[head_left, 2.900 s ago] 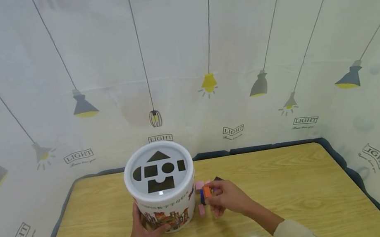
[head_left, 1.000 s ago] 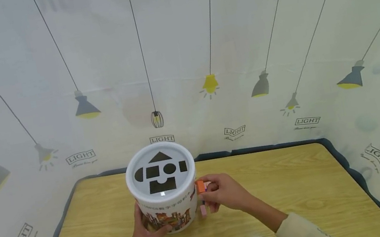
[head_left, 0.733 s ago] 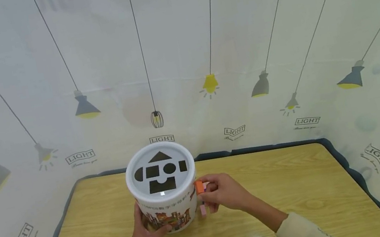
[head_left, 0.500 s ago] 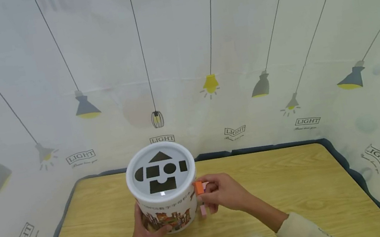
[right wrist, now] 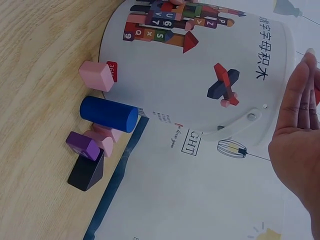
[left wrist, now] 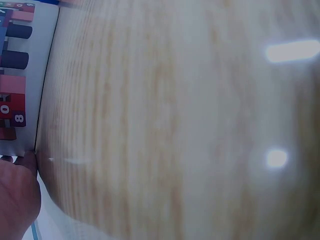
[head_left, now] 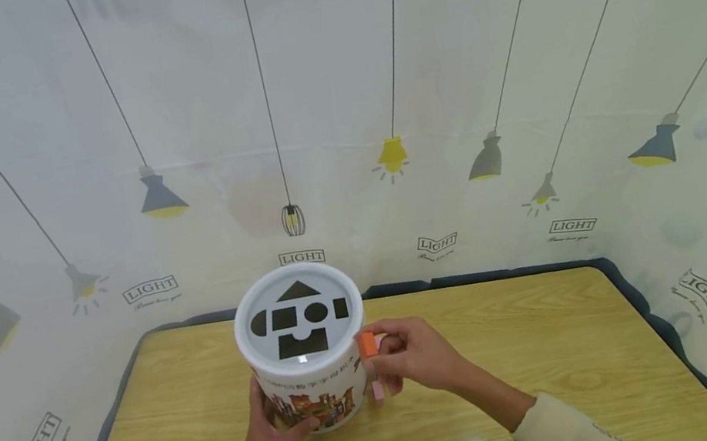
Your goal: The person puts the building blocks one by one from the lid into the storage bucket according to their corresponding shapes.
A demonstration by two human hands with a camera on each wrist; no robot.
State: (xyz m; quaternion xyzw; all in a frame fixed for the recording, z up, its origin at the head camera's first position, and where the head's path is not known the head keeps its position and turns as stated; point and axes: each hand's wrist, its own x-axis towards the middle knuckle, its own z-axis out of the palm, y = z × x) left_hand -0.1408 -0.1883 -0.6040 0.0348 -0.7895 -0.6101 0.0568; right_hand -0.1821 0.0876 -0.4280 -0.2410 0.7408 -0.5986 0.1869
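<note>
A white bucket (head_left: 314, 387) with printed toy pictures stands on the table under a lid (head_left: 337, 332) with cut-out shapes: triangle, half-round, square, circle, rectangle and a notched one. My left hand (head_left: 275, 432) holds its lower left side, thumb across the front; in the left wrist view only part of that hand shows at the bucket's base. Between thumb and fingers, my right hand (head_left: 414, 355) pinches an orange block (head_left: 367, 344) just below the lid's right rim. Under the right hand, a pink block (right wrist: 96, 76), a blue cylinder (right wrist: 107, 114) and a purple block (right wrist: 83, 145) lie beside the bucket.
A black wedge-shaped block (right wrist: 86, 172) and more pink pieces (right wrist: 101, 142) lie close together right of the bucket. The wooden table (head_left: 522, 348) ends at a dark edge before a wall (head_left: 331, 84) printed with lamps. A white handle (right wrist: 235, 125) hangs on the bucket's side.
My right hand has carried the orange block left and slightly up, from over the loose blocks to the bucket's side by the rim. My left hand keeps its hold on the bucket.
</note>
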